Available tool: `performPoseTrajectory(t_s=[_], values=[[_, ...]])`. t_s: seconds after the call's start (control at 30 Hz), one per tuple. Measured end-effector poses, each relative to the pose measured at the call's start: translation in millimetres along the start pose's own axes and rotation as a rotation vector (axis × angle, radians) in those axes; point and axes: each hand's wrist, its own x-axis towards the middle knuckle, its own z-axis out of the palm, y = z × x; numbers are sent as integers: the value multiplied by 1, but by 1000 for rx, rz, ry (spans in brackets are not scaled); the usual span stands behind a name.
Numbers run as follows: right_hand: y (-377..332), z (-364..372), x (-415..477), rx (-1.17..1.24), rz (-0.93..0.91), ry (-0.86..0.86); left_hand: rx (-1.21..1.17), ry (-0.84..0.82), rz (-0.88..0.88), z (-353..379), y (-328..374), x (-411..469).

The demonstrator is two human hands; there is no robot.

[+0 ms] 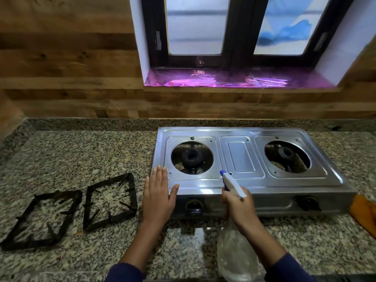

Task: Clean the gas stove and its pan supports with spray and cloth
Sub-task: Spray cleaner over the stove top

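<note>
One gas stove [252, 180], steel, two-burner, flat on the speckled granite tabletop [91, 155], directly ahead of both grips. Two round openings in its top, each with one dark burner: one [191, 157] just beyond the left grip's fingertips, the other [286, 153] ahead and to the right of the right grip. Two knobs on the front panel: one [194, 206] between the two grips, one [308, 203] off to the right of the right grip. Both burners bare, no supports on top. One spray bottle [234, 251] in the right grip [239, 208], fingers curled round its neck, white trigger head with blue tip pointing forward over the stove's near edge, clear body trailing back under the wrist. Left grip [158, 198] wide, fingers straight and together, thumb spread, flat at the stove's near left corner; resting or just above, cannot tell. Two pan supports, dark square frames with inward prongs, flat on the tabletop left of the left grip: one [133, 194] just beside it, the second [69, 217] farther left, near the first but apart. One orange cloth [364, 212] on the tabletop, well right of the right grip, at the stove's near right corner. Two dark sleeve cuffs at the bottom edge. Beyond the stove, wood-panelled wall [67, 68] and one dark-framed window [240, 27] with two panes, its sill [223, 79] shiny pink.
</note>
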Motion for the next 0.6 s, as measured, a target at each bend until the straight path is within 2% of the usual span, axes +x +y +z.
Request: performPoseTrajectory(t_s=[0.2,0.27,0.37,0.43,0.6], values=[[11,-11,-6,-35,33,-4,3,3,4,-1,2,-2],[12,-12,-9,-53,72,-112,7,3,7,-1,2,-3],[8,-12,-17,-116,93,-393,26,6,8,-1,3,-4],[7,-9,-24,-145,98,-467,30,12,2,-1,6,-6],[11,-15,-35,-135,106,-318,52,7,21,1,22,-19]])
